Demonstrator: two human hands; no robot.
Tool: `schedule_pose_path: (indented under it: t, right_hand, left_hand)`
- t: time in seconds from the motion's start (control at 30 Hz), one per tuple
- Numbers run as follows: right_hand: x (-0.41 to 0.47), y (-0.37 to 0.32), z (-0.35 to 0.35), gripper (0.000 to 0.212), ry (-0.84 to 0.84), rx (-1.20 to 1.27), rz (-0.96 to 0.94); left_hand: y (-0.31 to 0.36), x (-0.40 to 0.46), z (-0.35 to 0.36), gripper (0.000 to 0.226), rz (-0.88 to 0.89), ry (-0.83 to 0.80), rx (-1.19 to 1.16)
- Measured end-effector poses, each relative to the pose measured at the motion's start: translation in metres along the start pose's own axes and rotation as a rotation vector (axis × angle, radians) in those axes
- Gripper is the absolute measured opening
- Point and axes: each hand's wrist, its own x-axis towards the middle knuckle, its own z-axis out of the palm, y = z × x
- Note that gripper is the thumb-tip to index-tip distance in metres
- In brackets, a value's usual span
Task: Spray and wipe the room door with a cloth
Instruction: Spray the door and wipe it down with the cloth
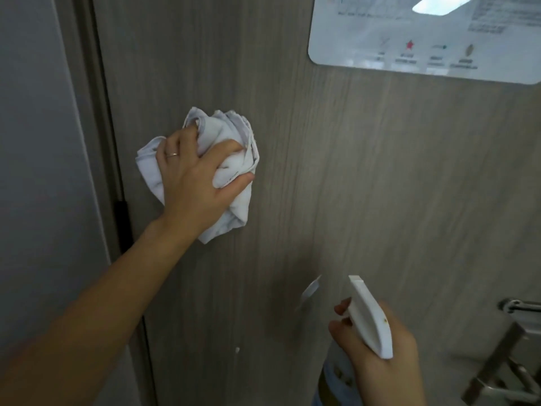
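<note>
Pressing against door (336,177), cloth (234,148) under left hand (193,177).

My left hand (193,177) presses a bunched white cloth (234,159) flat on the brown door (351,171). My right hand (377,353) holds a white spray bottle (370,317) lower down. A metal handle (497,367) is just beside it.

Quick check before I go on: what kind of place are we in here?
Probably a hotel or similar guest room, seen at its door. The wood-grain door carries a glossy white notice with a plan-like drawing and icon legend, and a metal lever handle with a guard latch above it.
</note>
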Motion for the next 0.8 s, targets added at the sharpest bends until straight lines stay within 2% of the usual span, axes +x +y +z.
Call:
schedule_pose_path:
  t: [0.17,0.43,0.67,0.8]
  right_hand:
    - [-0.007,0.055,0.01,0.022,-0.023,0.044,-0.056]
    - [-0.031,0.133,0.045,0.022,-0.035,0.143,-0.233]
    - [-0.033,0.167,0.069,0.029,0.041,0.241,-0.268]
    - [-0.035,0.171,0.069,0.032,0.083,0.223,-0.303]
  left_hand:
    - [0.001,-0.032,0.01,0.033,-0.028,0.099,-0.222]
    - [-0.012,-0.117,0.048,0.029,-0.019,0.261,-0.423]
    - [0.0,-0.134,0.064,0.067,0.02,0.201,-0.057]
    - [0.007,-0.148,0.074,0.069,0.033,0.195,-0.007]
